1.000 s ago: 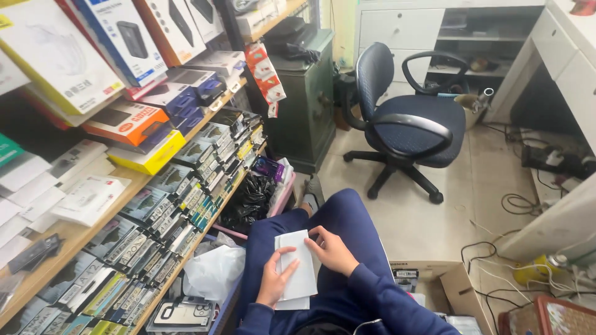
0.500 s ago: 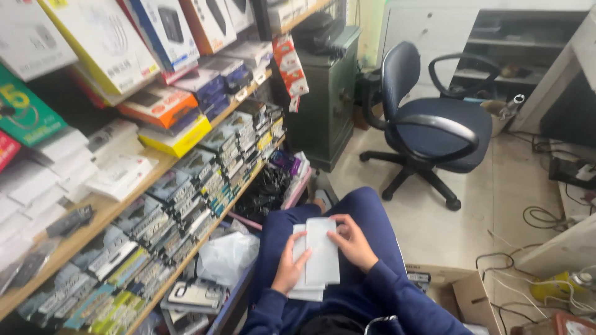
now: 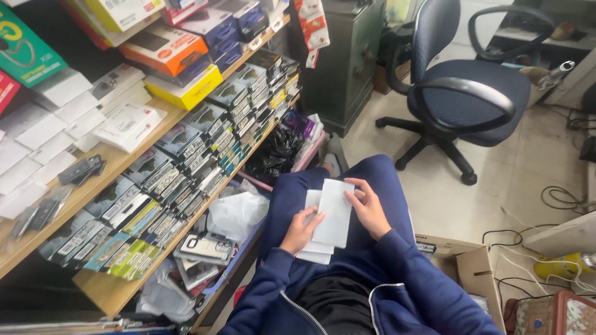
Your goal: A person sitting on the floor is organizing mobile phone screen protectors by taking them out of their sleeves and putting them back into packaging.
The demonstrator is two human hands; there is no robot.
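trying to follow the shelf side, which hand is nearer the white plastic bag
Left. The left hand sits just right of the white plastic bag, holding the white packets; the right hand is on their far side.

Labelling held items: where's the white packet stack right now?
Head view, lower centre: the white packet stack rests on the person's lap, held between the left hand and right hand, right of the wooden shelf.
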